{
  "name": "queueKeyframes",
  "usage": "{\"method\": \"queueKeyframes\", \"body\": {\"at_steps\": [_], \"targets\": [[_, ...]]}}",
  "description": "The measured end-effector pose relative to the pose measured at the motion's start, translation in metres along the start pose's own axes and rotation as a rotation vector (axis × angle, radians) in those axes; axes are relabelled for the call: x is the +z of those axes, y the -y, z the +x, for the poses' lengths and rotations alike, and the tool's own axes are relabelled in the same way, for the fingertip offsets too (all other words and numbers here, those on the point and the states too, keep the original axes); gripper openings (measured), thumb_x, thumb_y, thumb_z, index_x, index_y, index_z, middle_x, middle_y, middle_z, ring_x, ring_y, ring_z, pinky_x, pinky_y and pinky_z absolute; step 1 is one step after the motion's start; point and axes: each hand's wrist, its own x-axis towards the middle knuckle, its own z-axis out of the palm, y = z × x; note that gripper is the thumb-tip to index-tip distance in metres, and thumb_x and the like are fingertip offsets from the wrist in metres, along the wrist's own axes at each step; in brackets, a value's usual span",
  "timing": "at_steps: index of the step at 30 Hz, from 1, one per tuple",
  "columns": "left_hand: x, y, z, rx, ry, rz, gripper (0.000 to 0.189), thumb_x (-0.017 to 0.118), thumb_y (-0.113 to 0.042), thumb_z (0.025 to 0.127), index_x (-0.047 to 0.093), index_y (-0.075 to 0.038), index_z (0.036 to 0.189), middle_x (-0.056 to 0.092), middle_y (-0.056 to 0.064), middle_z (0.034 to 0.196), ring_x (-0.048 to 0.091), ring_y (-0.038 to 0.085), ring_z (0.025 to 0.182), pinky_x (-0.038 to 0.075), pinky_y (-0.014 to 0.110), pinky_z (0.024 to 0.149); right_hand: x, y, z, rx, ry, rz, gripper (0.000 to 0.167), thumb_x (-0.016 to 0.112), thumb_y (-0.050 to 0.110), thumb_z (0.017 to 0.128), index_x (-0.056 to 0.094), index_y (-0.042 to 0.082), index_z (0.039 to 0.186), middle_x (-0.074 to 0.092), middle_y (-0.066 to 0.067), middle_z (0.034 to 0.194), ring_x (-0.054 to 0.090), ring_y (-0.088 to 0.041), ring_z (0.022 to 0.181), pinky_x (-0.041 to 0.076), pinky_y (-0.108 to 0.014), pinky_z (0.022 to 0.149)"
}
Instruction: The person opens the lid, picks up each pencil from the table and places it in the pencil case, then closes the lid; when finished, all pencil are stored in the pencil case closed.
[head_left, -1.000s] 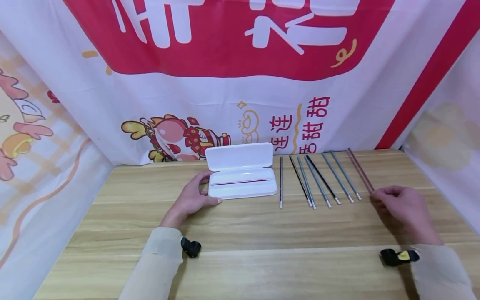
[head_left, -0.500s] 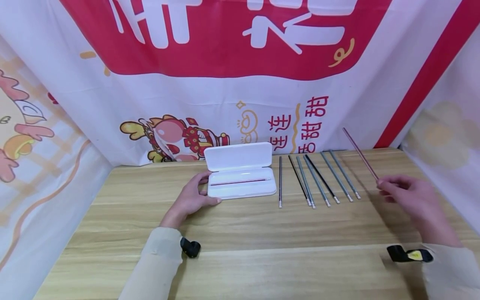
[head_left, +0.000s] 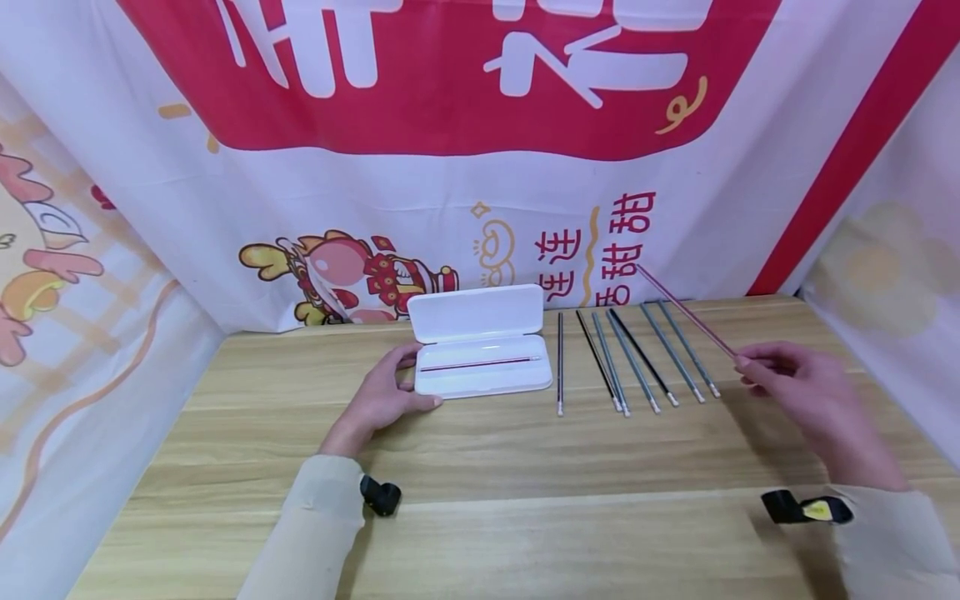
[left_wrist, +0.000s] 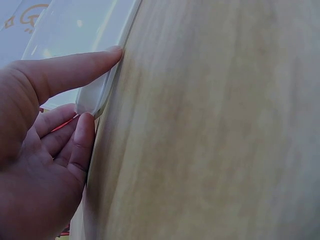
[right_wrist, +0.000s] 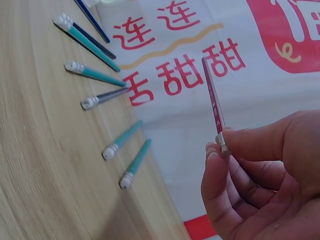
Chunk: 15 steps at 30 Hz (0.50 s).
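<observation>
A white pencil case (head_left: 484,392) lies with its lid raised on the table, and one red pencil (head_left: 480,364) is inside it. My left hand (head_left: 385,390) holds the case's left end, its thumb along the front edge and its fingers at the side, as the left wrist view shows. Between thumb and fingertips my right hand (head_left: 795,392) pinches another red pencil (head_left: 686,312) by its eraser end. That pencil is raised off the table, pointing away and to the left. In the right wrist view, the same red pencil (right_wrist: 215,102) stands out against the backdrop.
Several dark and teal pencils lie right of the case, including a dark pencil (head_left: 560,362) closest to it and a teal pencil (head_left: 690,350) nearest my right hand. A printed cloth (head_left: 465,192) hangs behind the wooden table (head_left: 525,533).
My right hand has lifted the red pencil from the table at the far right and swung its far tip leftward. My left hand stays at the case.
</observation>
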Motion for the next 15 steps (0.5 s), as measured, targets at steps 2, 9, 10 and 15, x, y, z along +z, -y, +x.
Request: {"method": "queueKeyframes", "body": {"at_steps": [2, 9, 10, 15], "targets": [[0.0, 0.0, 0.0, 0.0, -0.001, -0.001, 0.091, 0.089, -0.016, 0.089, 0.04, -0.018, 0.165, 0.044, 0.017, 0.167, 0.061, 0.038, 0.138, 0.05, 0.053, 0.12, 0.004, 0.003, 0.001, -0.007, 0.003, -0.003, 0.044, 0.064, 0.032, 0.109, 0.062, -0.003, 0.136, 0.066, 0.029, 0.09, 0.068, 0.004, 0.083, 0.059, -0.016, 0.074], [-0.001, 0.0, -0.001, -0.001, -0.002, 0.001, 0.09, 0.089, -0.016, 0.089, 0.04, -0.018, 0.165, 0.043, 0.017, 0.167, 0.061, 0.038, 0.138, 0.051, 0.053, 0.119, 0.02, 0.02, 0.006, 0.008, 0.033, -0.105, 0.046, 0.059, 0.04, 0.111, 0.063, 0.004, 0.139, 0.069, -0.003, 0.115, 0.065, -0.007, 0.092, 0.059, -0.023, 0.074], [0.0, 0.0, -0.001, -0.001, -0.002, 0.0, 0.09, 0.089, -0.016, 0.089, 0.04, -0.019, 0.165, 0.043, 0.017, 0.167, 0.061, 0.038, 0.138, 0.051, 0.053, 0.119, 0.022, 0.023, 0.008, 0.003, 0.041, -0.119, 0.044, 0.058, 0.04, 0.111, 0.063, 0.005, 0.138, 0.067, -0.009, 0.118, 0.064, -0.011, 0.095, 0.058, -0.025, 0.074], [-0.001, 0.0, 0.0, -0.001, 0.0, -0.004, 0.09, 0.089, -0.016, 0.089, 0.04, -0.018, 0.165, 0.043, 0.017, 0.167, 0.059, 0.038, 0.14, 0.051, 0.053, 0.119, 0.036, 0.04, 0.016, -0.007, 0.099, -0.131, 0.041, 0.056, 0.037, 0.112, 0.062, 0.006, 0.138, 0.063, -0.018, 0.12, 0.057, -0.028, 0.101, 0.054, -0.029, 0.07]]}}
